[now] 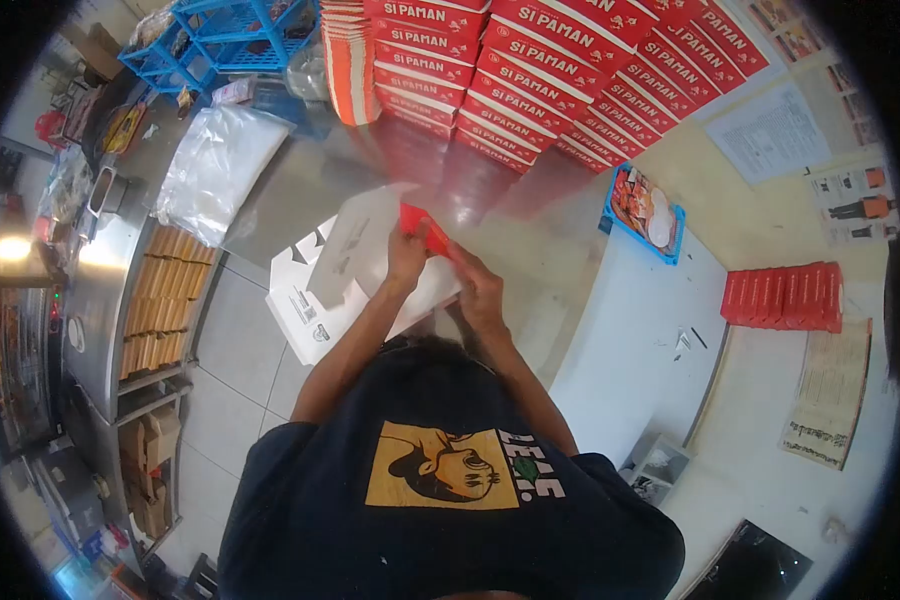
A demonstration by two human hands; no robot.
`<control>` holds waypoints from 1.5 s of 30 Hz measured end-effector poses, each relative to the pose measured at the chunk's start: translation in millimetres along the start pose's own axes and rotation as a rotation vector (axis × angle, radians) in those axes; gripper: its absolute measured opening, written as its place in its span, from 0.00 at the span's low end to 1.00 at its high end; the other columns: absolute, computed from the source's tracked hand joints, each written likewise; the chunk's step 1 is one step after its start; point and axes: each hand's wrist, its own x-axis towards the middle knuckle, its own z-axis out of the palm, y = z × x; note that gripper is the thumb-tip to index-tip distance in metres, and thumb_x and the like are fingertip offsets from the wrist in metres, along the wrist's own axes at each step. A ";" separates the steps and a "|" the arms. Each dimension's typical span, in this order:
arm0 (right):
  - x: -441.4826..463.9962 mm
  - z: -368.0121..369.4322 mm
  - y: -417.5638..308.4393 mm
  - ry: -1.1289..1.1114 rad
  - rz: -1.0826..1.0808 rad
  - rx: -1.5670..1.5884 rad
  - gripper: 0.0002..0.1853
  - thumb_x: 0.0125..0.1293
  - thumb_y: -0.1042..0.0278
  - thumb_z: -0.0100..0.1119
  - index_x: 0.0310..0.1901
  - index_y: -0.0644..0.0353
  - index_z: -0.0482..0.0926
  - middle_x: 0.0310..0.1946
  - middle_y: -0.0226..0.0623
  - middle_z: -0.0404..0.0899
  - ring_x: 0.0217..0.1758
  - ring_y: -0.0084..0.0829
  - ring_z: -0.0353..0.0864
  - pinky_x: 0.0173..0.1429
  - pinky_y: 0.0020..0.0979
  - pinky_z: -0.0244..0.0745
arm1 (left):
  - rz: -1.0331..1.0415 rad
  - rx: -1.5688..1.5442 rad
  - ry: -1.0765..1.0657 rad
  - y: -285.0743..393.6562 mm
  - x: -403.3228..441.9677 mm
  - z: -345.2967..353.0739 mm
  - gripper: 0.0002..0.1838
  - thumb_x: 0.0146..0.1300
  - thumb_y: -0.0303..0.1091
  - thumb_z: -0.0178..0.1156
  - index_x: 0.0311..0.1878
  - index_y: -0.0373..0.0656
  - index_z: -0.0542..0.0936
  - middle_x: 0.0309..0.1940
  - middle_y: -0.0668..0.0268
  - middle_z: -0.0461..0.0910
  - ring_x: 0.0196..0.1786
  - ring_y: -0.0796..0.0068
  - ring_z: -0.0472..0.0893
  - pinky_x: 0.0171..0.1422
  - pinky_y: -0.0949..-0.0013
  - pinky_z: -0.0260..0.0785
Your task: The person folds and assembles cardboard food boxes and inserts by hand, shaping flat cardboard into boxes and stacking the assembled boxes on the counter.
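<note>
Both hands are on a partly folded cardboard food box (362, 242), white-grey on the face toward me, with a red flap (425, 228) standing up at its corner. My left hand (406, 258) is closed on the box beside the red flap. Just to the right, my right hand (480, 290) grips the flap's other end, fingers bent around the edge. Under the folded piece lies a flat white box blank (315, 318) with black print and cut-out notches, jutting past the table edge toward me.
Tall stacks of red printed boxes (530, 85) stand at the back of the metal table (530, 215). Clear plastic bags (220, 165) lie to the left, near blue crates (245, 35). On the right are a white counter (620, 330), a blue-edged tray (645, 215) and red packets (782, 297).
</note>
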 end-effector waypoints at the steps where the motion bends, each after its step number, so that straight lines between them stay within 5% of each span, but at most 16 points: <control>1: -5.9 2.5 6.6 0.146 0.317 0.250 0.15 0.76 0.70 0.54 0.60 0.61 0.81 0.59 0.50 0.81 0.57 0.43 0.84 0.66 0.37 0.75 | -0.112 -0.128 0.014 0.3 -2.4 2.4 0.13 0.76 0.36 0.57 0.52 0.36 0.77 0.40 0.62 0.81 0.40 0.75 0.83 0.39 0.65 0.80; 5: -11.5 6.1 23.2 0.321 0.457 0.367 0.17 0.79 0.64 0.51 0.62 0.60 0.80 0.63 0.51 0.78 0.59 0.44 0.83 0.64 0.40 0.77 | -0.248 -0.201 0.109 -12.1 -7.3 8.7 0.12 0.77 0.36 0.55 0.51 0.36 0.77 0.40 0.62 0.82 0.38 0.73 0.83 0.41 0.65 0.81; 7: -11.4 -0.9 13.9 0.027 0.081 -0.056 0.19 0.80 0.61 0.50 0.65 0.59 0.78 0.65 0.52 0.76 0.61 0.46 0.82 0.64 0.40 0.77 | -0.267 -0.299 0.028 -10.1 -18.5 10.4 0.14 0.75 0.43 0.59 0.48 0.40 0.77 0.39 0.64 0.82 0.40 0.72 0.84 0.48 0.62 0.83; 10: -11.9 0.6 22.9 0.014 0.012 -0.281 0.22 0.80 0.61 0.50 0.68 0.63 0.73 0.60 0.51 0.81 0.59 0.47 0.83 0.61 0.39 0.78 | -0.341 -0.202 -0.007 7.2 -35.5 20.3 0.15 0.78 0.43 0.55 0.50 0.39 0.76 0.39 0.63 0.82 0.39 0.71 0.83 0.47 0.62 0.83; 20: 5.7 4.6 24.1 -0.217 0.170 -0.288 0.24 0.81 0.59 0.42 0.70 0.65 0.69 0.59 0.60 0.78 0.60 0.59 0.79 0.65 0.45 0.74 | -0.264 0.046 0.055 -35.6 -25.0 25.5 0.15 0.75 0.37 0.52 0.42 0.33 0.79 0.33 0.54 0.83 0.32 0.63 0.83 0.36 0.60 0.77; 23: 9.4 1.4 40.6 -0.229 0.156 -0.205 0.28 0.81 0.52 0.40 0.71 0.65 0.69 0.69 0.61 0.69 0.62 0.59 0.77 0.67 0.49 0.72 | -0.311 0.082 0.135 -26.6 -29.8 30.9 0.14 0.70 0.36 0.55 0.40 0.33 0.81 0.30 0.52 0.84 0.32 0.58 0.85 0.37 0.56 0.76; 26: 31.8 -0.2 26.1 -0.133 0.315 -0.177 0.31 0.79 0.46 0.40 0.66 0.67 0.73 0.63 0.62 0.74 0.59 0.60 0.79 0.67 0.51 0.71 | 0.050 0.698 -0.169 -20.0 -28.1 28.3 0.12 0.61 0.33 0.62 0.39 0.31 0.80 0.38 0.41 0.83 0.40 0.37 0.83 0.42 0.49 0.76; 28: 61.5 -11.3 -33.2 -0.438 0.513 -0.551 0.29 0.75 0.45 0.46 0.54 0.68 0.80 0.54 0.62 0.81 0.57 0.60 0.80 0.64 0.51 0.74 | 0.207 0.764 -0.186 -20.6 -51.6 35.8 0.12 0.60 0.32 0.61 0.41 0.31 0.80 0.40 0.41 0.82 0.41 0.36 0.82 0.43 0.47 0.76; 29: 67.6 -11.6 -20.7 -0.439 0.508 -0.550 0.29 0.75 0.45 0.46 0.54 0.68 0.80 0.54 0.62 0.81 0.57 0.60 0.80 0.64 0.51 0.74 | 0.365 0.828 -0.220 -20.2 -59.5 38.8 0.12 0.59 0.30 0.60 0.42 0.32 0.80 0.43 0.41 0.81 0.42 0.34 0.81 0.45 0.46 0.75; 30: 77.0 -14.6 2.6 -0.476 0.509 -0.611 0.27 0.73 0.47 0.48 0.48 0.68 0.81 0.50 0.61 0.82 0.55 0.60 0.81 0.62 0.51 0.75 | 0.313 0.912 -0.317 -15.5 -59.8 41.1 0.13 0.59 0.28 0.60 0.47 0.34 0.79 0.44 0.41 0.79 0.44 0.37 0.81 0.49 0.43 0.74; 33: 99.2 -39.2 37.5 -0.481 0.656 -0.570 0.21 0.65 0.54 0.55 0.39 0.69 0.83 0.39 0.59 0.85 0.42 0.57 0.87 0.53 0.47 0.81 | 0.218 1.153 -0.351 4.6 -65.3 37.1 0.11 0.59 0.26 0.60 0.46 0.36 0.80 0.44 0.44 0.80 0.44 0.41 0.82 0.49 0.45 0.74; 35: 109.4 -65.4 41.7 -0.718 0.650 -0.489 0.22 0.68 0.57 0.55 0.39 0.75 0.82 0.27 0.52 0.85 0.23 0.42 0.87 0.41 0.40 0.85 | 0.375 1.114 -0.267 -8.6 -61.3 13.3 0.11 0.61 0.28 0.61 0.46 0.35 0.80 0.41 0.47 0.81 0.41 0.41 0.82 0.47 0.46 0.75; 37: 102.4 -72.3 48.0 -0.625 0.937 -0.110 0.17 0.68 0.61 0.55 0.36 0.71 0.84 0.29 0.47 0.87 0.25 0.39 0.88 0.34 0.38 0.85 | 0.334 1.113 -0.332 -18.0 -53.8 -2.2 0.09 0.60 0.31 0.64 0.41 0.37 0.81 0.38 0.51 0.82 0.40 0.41 0.82 0.47 0.47 0.75; 39: 85.2 -73.8 60.7 -0.695 0.922 0.264 0.16 0.70 0.61 0.56 0.38 0.67 0.86 0.29 0.43 0.87 0.27 0.36 0.87 0.33 0.35 0.84 | 0.356 1.253 -0.509 -44.5 -42.5 -0.5 0.09 0.56 0.32 0.67 0.36 0.38 0.81 0.34 0.51 0.82 0.40 0.42 0.82 0.46 0.47 0.74; 41: 72.8 -55.1 39.0 -0.736 0.870 0.048 0.20 0.73 0.52 0.57 0.41 0.64 0.85 0.29 0.40 0.86 0.29 0.32 0.86 0.34 0.31 0.82 | 0.288 1.155 -0.407 -60.2 -36.1 14.3 0.11 0.52 0.31 0.69 0.38 0.39 0.81 0.35 0.51 0.82 0.40 0.42 0.82 0.46 0.47 0.74; 45: 41.2 -40.6 78.5 -0.447 0.788 0.003 0.26 0.71 0.43 0.58 0.41 0.63 0.85 0.32 0.37 0.84 0.29 0.30 0.84 0.35 0.31 0.81 | 0.423 1.112 -0.467 -51.4 -38.2 14.9 0.13 0.57 0.29 0.64 0.45 0.38 0.80 0.43 0.50 0.82 0.43 0.41 0.81 0.47 0.44 0.73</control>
